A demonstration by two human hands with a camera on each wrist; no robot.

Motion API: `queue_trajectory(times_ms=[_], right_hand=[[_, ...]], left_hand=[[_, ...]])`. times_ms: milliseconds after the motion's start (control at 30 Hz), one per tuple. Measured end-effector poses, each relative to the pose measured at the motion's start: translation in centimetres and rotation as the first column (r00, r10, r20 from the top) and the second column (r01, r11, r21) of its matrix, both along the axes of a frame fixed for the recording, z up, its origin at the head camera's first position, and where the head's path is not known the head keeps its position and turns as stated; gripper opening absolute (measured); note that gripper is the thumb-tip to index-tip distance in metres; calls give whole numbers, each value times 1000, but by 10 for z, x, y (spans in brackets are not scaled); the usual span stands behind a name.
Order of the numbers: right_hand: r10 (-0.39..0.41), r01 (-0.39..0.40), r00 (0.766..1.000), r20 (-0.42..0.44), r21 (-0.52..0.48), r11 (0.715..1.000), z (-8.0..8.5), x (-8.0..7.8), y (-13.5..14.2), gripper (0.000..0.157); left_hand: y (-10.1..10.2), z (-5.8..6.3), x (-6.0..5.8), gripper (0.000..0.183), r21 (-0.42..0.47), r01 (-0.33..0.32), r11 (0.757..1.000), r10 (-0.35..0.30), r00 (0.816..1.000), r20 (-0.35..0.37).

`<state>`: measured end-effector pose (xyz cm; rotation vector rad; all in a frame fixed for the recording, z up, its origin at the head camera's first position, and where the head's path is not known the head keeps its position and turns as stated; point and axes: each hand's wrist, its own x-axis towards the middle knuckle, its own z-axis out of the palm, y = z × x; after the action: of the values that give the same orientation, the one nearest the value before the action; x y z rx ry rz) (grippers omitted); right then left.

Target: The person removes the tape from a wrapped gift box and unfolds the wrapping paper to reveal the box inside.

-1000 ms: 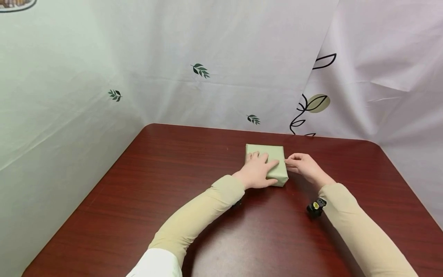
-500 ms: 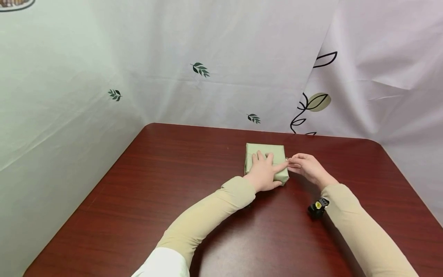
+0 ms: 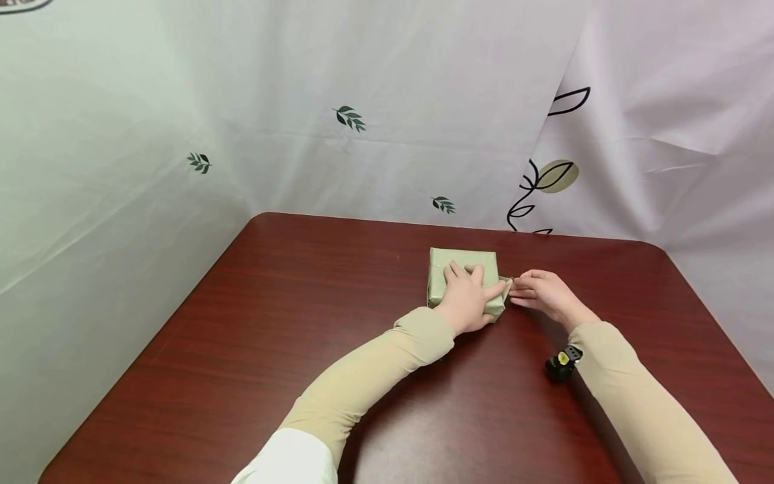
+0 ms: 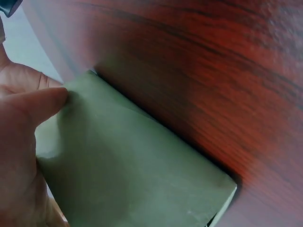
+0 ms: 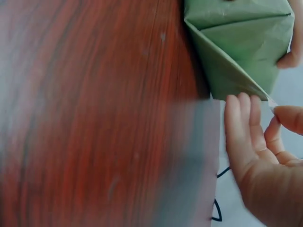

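We are holding the package [image 4: 128, 156] under our splayed left hand [image 3: 465, 301], pinching its flap [image 5: 225, 78] with our right hand [image 3: 542, 293]; overpulling may be risking a tear.

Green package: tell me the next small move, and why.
I'd have the right hand draw the flap a little farther outward, with the left hand steadying the package. The right thumb and finger appear to pinch the flap's pale tip, the flap stands out from the side, and the left hand rests on top.
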<state>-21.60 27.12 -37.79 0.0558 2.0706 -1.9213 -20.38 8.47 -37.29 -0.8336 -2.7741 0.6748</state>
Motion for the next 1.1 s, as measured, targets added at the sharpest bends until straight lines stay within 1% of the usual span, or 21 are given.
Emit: queue_trajectory(times_ms=[100,133,200,267,333,400,467,567,700,800,867,933,967,1033,1100], right_hand=[[6,-6,1000,0,135,991,0,0,5,17],[5,-5,1000,-4,185,983,0,0,7,16],[8,-3,1000,-18,288,958,-1,1,10,14],[19,0,999,-45,400,917,-3,1,12,14],[36,15,995,-89,511,860,-4,1,14,15],[59,30,990,-130,595,803,-6,1,15,16],[78,51,983,-166,659,751,-7,2,15,17],[106,62,977,-187,718,694,-8,3,15,18],[168,66,962,-215,780,623,-10,5,16,18],[217,79,946,-242,819,569,-13,5,18,22],[237,83,941,-242,843,532,-14,5,21,27],[241,82,942,-234,856,510,-13,6,23,33],[241,79,943,-228,860,504,-12,6,24,35],[238,70,947,-215,863,501,-10,5,25,38],[240,65,947,-212,862,503,-8,5,26,38]], left_hand=[[0,0,1,68,4,-6,1000,6,1000,-3],[0,0,1,67,4,-8,1000,8,1000,-5],[-1,0,1,66,-1,-12,1000,12,1000,-11],[-1,0,2,65,-5,-17,1000,17,1000,-17],[-1,0,2,65,-8,-22,1000,22,1000,-21],[-1,0,2,65,-12,-27,1000,27,999,-24],[-1,0,2,65,-12,-28,1000,28,999,-26],[0,-1,2,64,-11,-29,1000,28,999,-29],[1,-2,5,63,-6,-30,1000,30,999,-22],[2,-3,6,63,1,-27,1000,27,1000,-16],[3,-4,6,63,3,-26,1000,26,1000,-14],[3,-3,6,64,6,-27,1000,27,1000,-14],[3,-2,6,64,6,-30,1000,30,999,-13],[3,-1,6,64,2,-36,999,36,999,-11],[3,1,6,65,-2,-43,999,43,999,-11]])
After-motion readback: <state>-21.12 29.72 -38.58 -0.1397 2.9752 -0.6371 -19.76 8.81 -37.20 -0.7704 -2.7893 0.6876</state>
